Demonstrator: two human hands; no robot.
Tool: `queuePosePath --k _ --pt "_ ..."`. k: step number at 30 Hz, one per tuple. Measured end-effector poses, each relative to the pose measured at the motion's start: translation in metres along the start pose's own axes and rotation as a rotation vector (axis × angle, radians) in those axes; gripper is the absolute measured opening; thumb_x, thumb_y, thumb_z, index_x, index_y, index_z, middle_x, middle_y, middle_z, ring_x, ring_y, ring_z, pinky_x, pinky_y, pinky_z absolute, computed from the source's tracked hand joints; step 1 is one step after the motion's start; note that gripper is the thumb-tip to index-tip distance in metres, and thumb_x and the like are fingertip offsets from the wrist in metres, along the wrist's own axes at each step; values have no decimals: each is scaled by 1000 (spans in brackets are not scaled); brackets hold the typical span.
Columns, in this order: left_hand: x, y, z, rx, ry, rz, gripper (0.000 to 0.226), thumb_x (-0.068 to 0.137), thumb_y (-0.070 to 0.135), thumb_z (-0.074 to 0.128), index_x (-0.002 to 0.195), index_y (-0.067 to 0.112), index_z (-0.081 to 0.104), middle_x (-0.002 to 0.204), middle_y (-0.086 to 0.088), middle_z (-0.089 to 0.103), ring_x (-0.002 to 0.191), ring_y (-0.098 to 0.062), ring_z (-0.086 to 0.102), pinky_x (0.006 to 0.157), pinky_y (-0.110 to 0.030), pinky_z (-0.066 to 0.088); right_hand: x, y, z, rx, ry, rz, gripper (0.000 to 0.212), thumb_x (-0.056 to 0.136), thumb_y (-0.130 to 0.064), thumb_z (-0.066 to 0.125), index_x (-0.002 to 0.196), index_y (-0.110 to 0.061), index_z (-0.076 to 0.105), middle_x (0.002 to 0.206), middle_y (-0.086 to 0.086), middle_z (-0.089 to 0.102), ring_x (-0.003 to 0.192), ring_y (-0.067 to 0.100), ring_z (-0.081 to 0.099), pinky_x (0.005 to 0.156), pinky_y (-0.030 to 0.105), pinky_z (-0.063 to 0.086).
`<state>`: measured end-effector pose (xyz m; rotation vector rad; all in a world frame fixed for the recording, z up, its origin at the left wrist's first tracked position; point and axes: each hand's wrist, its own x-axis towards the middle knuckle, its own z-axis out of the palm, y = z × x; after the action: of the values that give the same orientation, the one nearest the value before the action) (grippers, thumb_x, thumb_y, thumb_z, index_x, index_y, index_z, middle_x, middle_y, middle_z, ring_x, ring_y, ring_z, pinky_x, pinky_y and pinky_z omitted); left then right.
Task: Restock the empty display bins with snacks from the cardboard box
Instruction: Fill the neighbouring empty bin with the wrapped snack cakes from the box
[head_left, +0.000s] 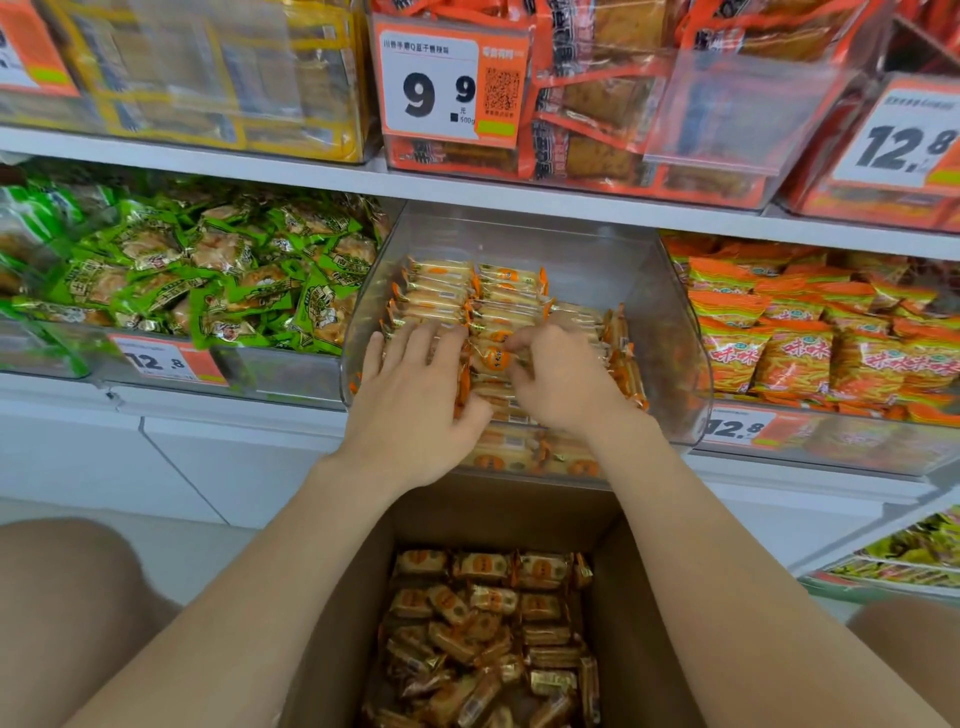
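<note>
Packets (441, 291) are being pressed by flat left hand (410, 400), pinched by curled right hand (558, 384); cardboard box (498, 519) lying beneath both wrists, equidistant.

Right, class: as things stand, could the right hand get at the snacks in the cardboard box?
Probably yes. The right hand is up in the clear bin, fingers curled on packets, but the box stands open just below the forearms with nothing over its snacks. It need only draw back and down.
</note>
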<state>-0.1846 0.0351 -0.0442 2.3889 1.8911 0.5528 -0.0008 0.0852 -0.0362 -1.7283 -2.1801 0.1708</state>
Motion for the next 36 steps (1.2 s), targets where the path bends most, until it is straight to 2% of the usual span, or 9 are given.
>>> queuePosePath --k 5,8,10,13,18,24,28,31,36 --pt "-32 9 -9 -154 320 172 35 98 28 61 130 15 61 129 -3 55 120 -25 52 97 -40 46 -26 3 -20 -32 215 -51 41 93 -11 58 133 -15 69 123 10 69 116 31 64 101 41 52" --pt "-65 19 -12 -186 362 151 7 91 25 63 97 23 61 87 7 58 85 -20 55 69 -38 45 -65 -15 -43 195 319 -149 28 95 -9 56 112 -19 76 90 -2 75 80 12 69 82 24 53" --pt "-88 24 -5 -203 148 35 7 91 38 58 91 31 55 76 9 60 74 -19 58 60 -35 45 -98 -32 -51 243 166 -209 25 93 -12 54 97 -23 76 73 -10 70 64 7 64 67 20 51" --pt "-117 23 24 -12 -491 -26 17 97 46 52 104 33 61 100 6 68 89 -22 65 70 -36 53 -150 -35 -23 112 -277 -176 24 95 -21 51 85 -26 72 77 -9 69 68 9 65 66 30 58" --pt "-146 -1 104 -44 -1135 -112 23 102 37 60 113 18 66 113 -2 65 96 -24 63 76 -34 49 -202 19 86 -48 -824 103 18 95 -19 55 104 -15 71 101 5 71 89 23 69 82 43 63" --pt "-172 -20 189 -84 -1225 -264 29 98 24 63 125 15 62 115 -7 63 97 -26 65 87 -35 60 -226 59 178 220 -990 456 24 100 -15 57 122 -13 68 121 7 63 109 24 62 92 37 58" --pt "-193 -25 227 -37 -1290 -311 38 102 15 62 139 14 54 129 -9 59 112 -26 63 96 -36 57 -234 46 230 300 -1325 383 42 99 -19 52 138 -31 63 142 1 56 122 23 57 100 37 53" --pt "-202 -29 244 35 -1240 -282 33 101 14 61 135 15 59 135 -10 61 118 -30 63 90 -38 55 -242 28 260 112 -1652 192 61 102 -31 50 161 -34 35 165 4 34 148 32 37 117 50 39" --pt "-199 -34 256 84 -1174 -276 23 93 20 75 114 19 66 121 -5 65 107 -27 66 83 -39 58 -251 26 281 114 -1715 236 65 99 -45 54 160 -31 37 165 4 35 147 32 38 117 51 39"
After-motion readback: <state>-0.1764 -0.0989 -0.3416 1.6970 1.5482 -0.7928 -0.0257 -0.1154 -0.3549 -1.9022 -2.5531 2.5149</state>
